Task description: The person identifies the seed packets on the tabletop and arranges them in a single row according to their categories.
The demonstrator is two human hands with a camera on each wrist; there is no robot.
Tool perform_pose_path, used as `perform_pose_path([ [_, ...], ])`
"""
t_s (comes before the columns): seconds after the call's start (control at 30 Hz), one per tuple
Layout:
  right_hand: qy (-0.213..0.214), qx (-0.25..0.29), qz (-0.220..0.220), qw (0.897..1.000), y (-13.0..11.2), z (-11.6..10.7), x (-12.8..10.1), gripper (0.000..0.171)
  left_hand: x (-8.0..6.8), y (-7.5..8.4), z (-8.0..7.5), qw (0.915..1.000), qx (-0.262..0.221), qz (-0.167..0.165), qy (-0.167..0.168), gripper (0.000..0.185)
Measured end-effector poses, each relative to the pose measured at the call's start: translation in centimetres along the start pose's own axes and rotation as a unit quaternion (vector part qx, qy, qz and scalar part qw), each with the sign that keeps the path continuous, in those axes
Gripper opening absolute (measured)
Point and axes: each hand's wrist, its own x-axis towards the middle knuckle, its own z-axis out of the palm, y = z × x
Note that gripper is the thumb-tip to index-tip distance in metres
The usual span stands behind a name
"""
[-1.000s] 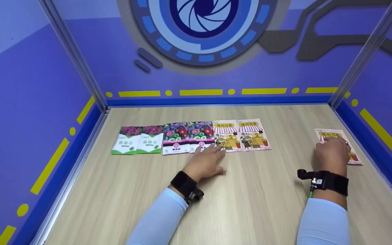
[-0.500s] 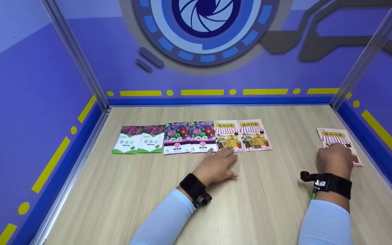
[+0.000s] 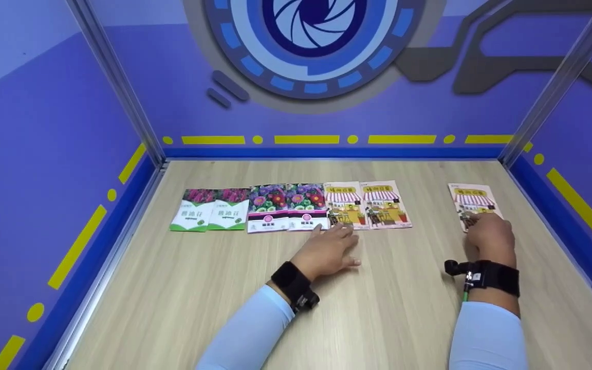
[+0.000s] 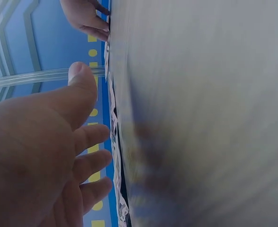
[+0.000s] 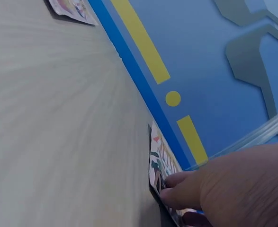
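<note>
My right hand [image 3: 491,237] grips the lower part of a pink seed packet [image 3: 475,198] with a striped awning print, at the right of the table. In the right wrist view, the fingers [image 5: 181,189] lie over the face of this packet [image 5: 158,156]. My left hand [image 3: 327,252] has its fingers spread, with fingertips at the lower edge of a like pink packet [image 3: 345,198]. Beside that one lies another pink packet [image 3: 386,203]. Leftward in the row come two purple-flower packets [image 3: 267,205] and two green-and-white packets [image 3: 228,208].
A wooden table [image 3: 378,318] bears the row of packets. Blue printed walls [image 3: 404,118] stand at the back and both sides, with metal posts [image 3: 548,87] at the corners. A gap of table separates the row from the right packet.
My right hand has shifted the right pink packet leftward and a little away from me. My left hand moved slightly right, then stayed at the pink packets' lower edge.
</note>
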Motion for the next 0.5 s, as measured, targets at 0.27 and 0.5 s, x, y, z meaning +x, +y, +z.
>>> perform_pose_path([
  [0.27,0.007,-0.009,-0.041,0.999,-2.8,2.2,0.9,0.055,0.1,-0.6,0.0,0.9998,-0.011,-0.011,-0.010,0.075],
  [0.5,-0.006,-0.012,-0.086,0.996,-4.3,3.2,1.3,0.052,-0.2,-0.9,-0.2,0.9996,-0.017,-0.021,-0.005,0.073],
])
